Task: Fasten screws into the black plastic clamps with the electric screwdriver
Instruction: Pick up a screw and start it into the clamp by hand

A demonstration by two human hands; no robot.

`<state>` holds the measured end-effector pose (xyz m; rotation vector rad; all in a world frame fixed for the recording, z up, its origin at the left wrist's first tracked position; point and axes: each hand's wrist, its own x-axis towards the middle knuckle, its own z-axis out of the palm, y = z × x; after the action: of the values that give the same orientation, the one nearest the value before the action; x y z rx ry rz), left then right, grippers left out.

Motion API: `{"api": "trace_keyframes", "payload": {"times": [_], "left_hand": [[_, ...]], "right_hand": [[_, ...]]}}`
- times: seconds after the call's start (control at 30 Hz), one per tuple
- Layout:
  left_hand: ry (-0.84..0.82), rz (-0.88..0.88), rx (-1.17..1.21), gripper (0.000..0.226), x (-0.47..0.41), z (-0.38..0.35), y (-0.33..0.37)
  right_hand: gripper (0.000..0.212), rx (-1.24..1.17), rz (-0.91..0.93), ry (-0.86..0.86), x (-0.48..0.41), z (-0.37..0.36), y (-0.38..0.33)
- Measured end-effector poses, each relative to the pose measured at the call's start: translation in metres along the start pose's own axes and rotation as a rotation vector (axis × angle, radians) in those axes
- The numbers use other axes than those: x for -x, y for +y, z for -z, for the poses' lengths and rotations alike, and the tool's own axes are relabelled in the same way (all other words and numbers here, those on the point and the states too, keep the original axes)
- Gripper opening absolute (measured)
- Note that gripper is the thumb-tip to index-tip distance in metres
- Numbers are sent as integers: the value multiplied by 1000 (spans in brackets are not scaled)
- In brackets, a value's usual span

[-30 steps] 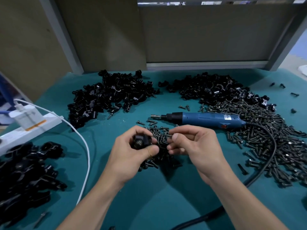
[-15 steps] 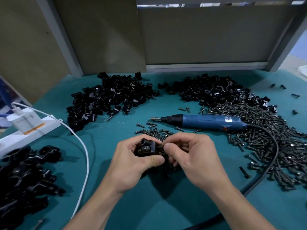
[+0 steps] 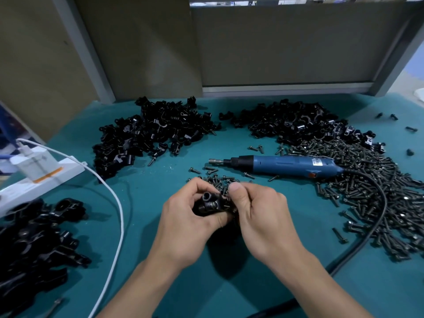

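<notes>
My left hand (image 3: 188,216) grips a black plastic clamp (image 3: 210,203) above the green table mat, its screw holes facing up. My right hand (image 3: 257,212) presses against the clamp's right side, thumb and fingers pinched on a small screw that is mostly hidden. The blue electric screwdriver (image 3: 282,165) lies flat beyond my hands, bit pointing left, nobody holding it. A small heap of loose screws (image 3: 218,180) sits just behind my fingers.
Two heaps of black clamps (image 3: 151,136) (image 3: 296,121) lie at the back. A big spread of screws (image 3: 371,184) covers the right, crossed by the screwdriver's black cable (image 3: 380,216). More clamps (image 3: 34,239) lie at the left, beside a white power strip (image 3: 41,177) and white cable (image 3: 114,203).
Both hands drew closer to me and came together. My right hand brought a screw to the clamp, and my left hand turned the clamp so its holes face up.
</notes>
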<state>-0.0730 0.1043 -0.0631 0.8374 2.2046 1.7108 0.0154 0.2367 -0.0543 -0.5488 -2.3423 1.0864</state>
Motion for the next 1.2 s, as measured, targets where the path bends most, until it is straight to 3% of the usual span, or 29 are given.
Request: {"api": "trace_keyframes", "payload": {"times": [0.1,0.3,0.5,0.77,1.03,1.2], "left_hand": [[-10,4,39,32,-2,4,-3],[-46,-3,62,32,-4,5,-5],[-61,30,42,33,-6,7,-10],[-103,7,-42,32,-3,8,-9],[-2,-128,-277,42,3,2,-6],[-142,-145,-320,48,2,7,2]], "right_hand": [[20,-30,38,-79,2,6,6],[7,80,147,-132,2,9,6],[6,57,158,-127,0,3,6],[29,60,40,-260,-9,5,6],[22,-159,-70,-261,-7,8,5],[17,-206,29,-170,-4,22,6]]}}
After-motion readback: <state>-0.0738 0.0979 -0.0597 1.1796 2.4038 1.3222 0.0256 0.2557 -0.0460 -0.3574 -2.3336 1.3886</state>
